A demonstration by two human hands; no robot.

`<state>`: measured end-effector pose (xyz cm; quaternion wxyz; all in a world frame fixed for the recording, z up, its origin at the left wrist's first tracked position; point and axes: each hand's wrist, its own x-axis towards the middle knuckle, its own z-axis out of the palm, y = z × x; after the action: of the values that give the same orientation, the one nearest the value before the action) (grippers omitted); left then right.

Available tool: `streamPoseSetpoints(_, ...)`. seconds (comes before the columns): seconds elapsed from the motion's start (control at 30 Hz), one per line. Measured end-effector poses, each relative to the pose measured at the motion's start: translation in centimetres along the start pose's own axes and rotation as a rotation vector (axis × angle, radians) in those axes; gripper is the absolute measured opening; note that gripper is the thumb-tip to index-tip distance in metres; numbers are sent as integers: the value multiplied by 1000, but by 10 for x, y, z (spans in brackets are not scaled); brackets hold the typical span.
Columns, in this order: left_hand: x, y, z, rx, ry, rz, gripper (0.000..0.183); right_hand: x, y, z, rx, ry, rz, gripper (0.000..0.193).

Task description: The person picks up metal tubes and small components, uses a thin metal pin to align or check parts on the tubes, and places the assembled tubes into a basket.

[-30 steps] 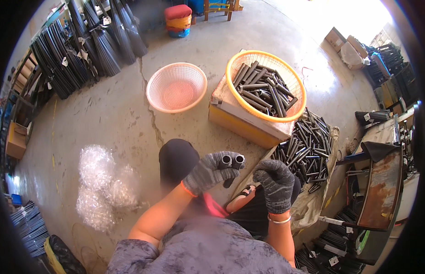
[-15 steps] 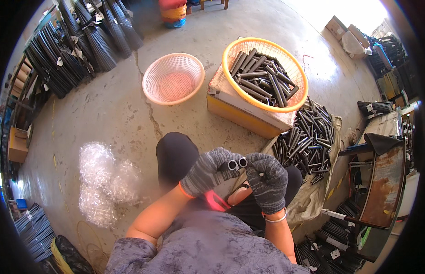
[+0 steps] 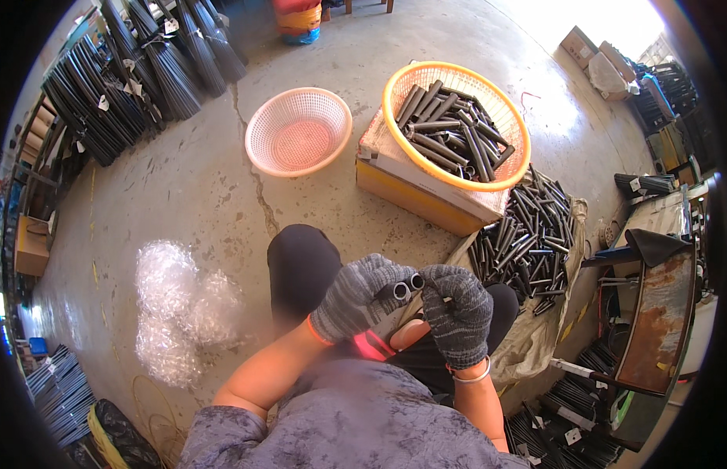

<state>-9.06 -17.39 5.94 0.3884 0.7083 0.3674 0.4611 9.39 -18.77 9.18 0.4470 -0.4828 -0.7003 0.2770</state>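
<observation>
On the grey concrete floor [image 3: 215, 203], a crumpled beige sheet [image 3: 528, 348] is covered by a loose heap of short black tubes [image 3: 528, 242]. Beside it, a yellow-sided rectangular box [image 3: 414, 199] with a pale top is topped by a round orange-rimmed plastic basket [image 3: 488, 187], which is filled with further tubes [image 3: 438, 144]. Near the box, a round pale-pink plastic basket [image 3: 297, 144] is set on the floor. By the left hand [image 3: 359, 293], gloved in grey knit, two dark hollow tubes [image 3: 388, 293] are grasped side by side, their round open ends exposed; the right hand [image 3: 459, 313], gloved alike, is curled inward right next to them, and whether anything is gripped by it cannot be told
</observation>
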Motion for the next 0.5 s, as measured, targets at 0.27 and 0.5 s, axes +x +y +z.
streamPoseSetpoints(0.27, 5, 0, 6, 308, -35, 165, 23, -4, 3, 1, -34, 57, -8, 19)
streamPoseSetpoints(0.5, 9, -1, 10, 304, -26, 198, 25, -7, 9, 3, -45, 126, 25, 19)
